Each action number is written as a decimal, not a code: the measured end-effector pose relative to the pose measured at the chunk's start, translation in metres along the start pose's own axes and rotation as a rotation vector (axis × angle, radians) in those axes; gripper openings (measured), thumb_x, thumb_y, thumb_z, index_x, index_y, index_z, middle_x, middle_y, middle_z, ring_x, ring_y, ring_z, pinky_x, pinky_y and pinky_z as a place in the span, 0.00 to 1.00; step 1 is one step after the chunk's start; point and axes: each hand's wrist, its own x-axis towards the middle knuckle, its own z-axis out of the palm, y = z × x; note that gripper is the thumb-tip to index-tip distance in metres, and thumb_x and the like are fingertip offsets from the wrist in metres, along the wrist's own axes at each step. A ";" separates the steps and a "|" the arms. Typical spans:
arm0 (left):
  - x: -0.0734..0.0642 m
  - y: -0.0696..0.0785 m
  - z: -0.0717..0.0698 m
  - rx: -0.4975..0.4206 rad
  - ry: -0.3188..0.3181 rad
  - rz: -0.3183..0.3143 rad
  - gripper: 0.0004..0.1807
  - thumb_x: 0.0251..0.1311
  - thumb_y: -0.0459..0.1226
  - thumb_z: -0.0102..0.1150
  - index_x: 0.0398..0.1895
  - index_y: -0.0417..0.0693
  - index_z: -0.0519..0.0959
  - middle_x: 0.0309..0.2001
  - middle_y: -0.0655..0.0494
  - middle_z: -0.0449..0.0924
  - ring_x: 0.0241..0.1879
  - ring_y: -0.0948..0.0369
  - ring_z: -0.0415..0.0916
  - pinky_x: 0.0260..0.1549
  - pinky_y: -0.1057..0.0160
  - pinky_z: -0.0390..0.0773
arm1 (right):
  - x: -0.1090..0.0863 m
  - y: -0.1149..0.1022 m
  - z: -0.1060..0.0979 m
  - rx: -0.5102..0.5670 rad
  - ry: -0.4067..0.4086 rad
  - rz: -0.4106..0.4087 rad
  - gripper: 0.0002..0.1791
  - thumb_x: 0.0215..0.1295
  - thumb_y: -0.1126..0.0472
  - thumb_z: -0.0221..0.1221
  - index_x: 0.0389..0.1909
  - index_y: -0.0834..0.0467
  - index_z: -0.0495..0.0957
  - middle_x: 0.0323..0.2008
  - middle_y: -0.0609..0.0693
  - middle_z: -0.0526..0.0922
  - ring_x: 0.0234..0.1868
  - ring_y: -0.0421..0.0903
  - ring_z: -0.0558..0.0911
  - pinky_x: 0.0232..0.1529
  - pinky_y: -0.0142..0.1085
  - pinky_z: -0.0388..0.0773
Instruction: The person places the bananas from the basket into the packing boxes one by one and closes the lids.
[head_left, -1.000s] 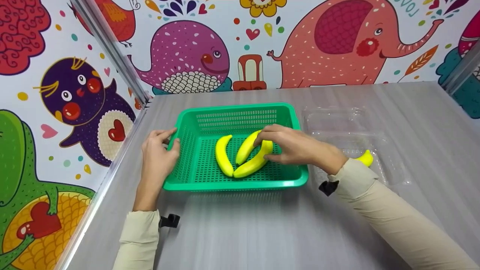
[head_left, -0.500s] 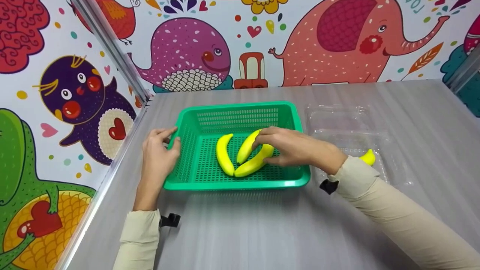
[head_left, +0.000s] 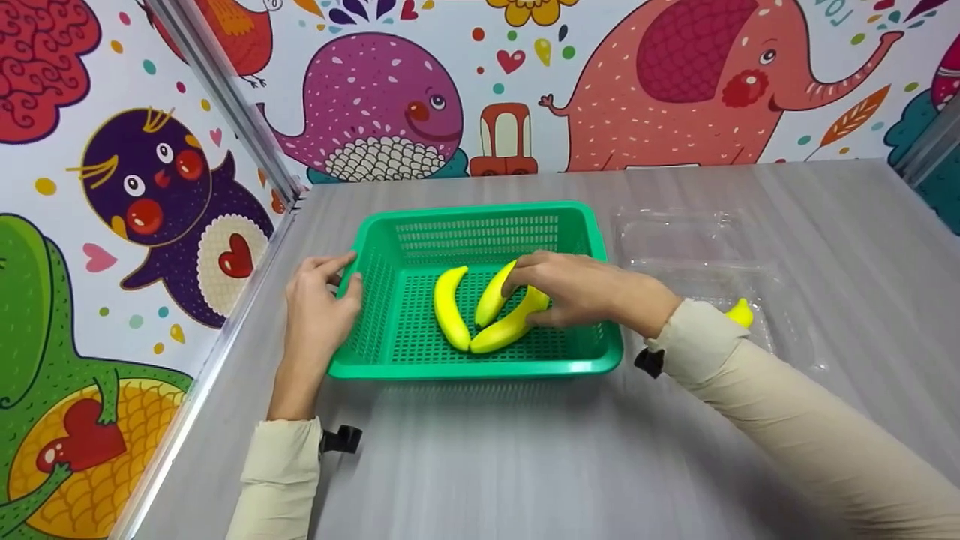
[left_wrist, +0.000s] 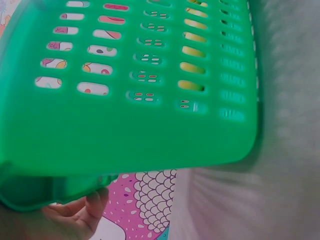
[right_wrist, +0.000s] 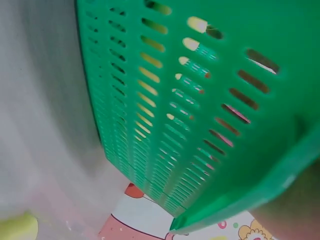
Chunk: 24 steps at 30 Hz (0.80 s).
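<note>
So the left hand has the green basket pinched by its left rim, three yellow bananas lying inside. Right hand is curved over the two rightmost; can't tell if it's actually gripping one. Another yellow tip shows in the clear tray, right side.

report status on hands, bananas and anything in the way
Left hand grips basket. Right hand at two bananas inside, its hold unclear; third banana beside them. Right sleeve partly hides fourth banana in clear tray.
</note>
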 end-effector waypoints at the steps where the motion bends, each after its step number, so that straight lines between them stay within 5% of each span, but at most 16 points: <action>1: 0.000 0.000 0.000 0.000 -0.001 0.000 0.20 0.72 0.33 0.62 0.65 0.38 0.85 0.58 0.36 0.82 0.49 0.46 0.81 0.50 0.50 0.78 | 0.002 0.000 0.001 -0.001 -0.005 -0.001 0.25 0.69 0.57 0.74 0.65 0.55 0.84 0.66 0.53 0.83 0.67 0.54 0.80 0.69 0.53 0.81; 17: 0.000 0.001 0.000 -0.009 -0.007 -0.002 0.21 0.72 0.33 0.62 0.65 0.39 0.85 0.58 0.36 0.82 0.50 0.45 0.81 0.50 0.50 0.78 | 0.018 0.002 0.016 -0.034 -0.078 -0.036 0.25 0.70 0.60 0.71 0.67 0.53 0.84 0.65 0.49 0.87 0.69 0.52 0.81 0.72 0.54 0.79; 24: 0.000 0.000 0.000 -0.003 0.002 -0.002 0.21 0.72 0.33 0.62 0.65 0.39 0.85 0.58 0.37 0.83 0.49 0.46 0.81 0.50 0.50 0.78 | 0.019 0.003 0.019 -0.044 -0.086 -0.037 0.22 0.70 0.60 0.71 0.64 0.54 0.86 0.62 0.52 0.88 0.61 0.52 0.84 0.65 0.52 0.83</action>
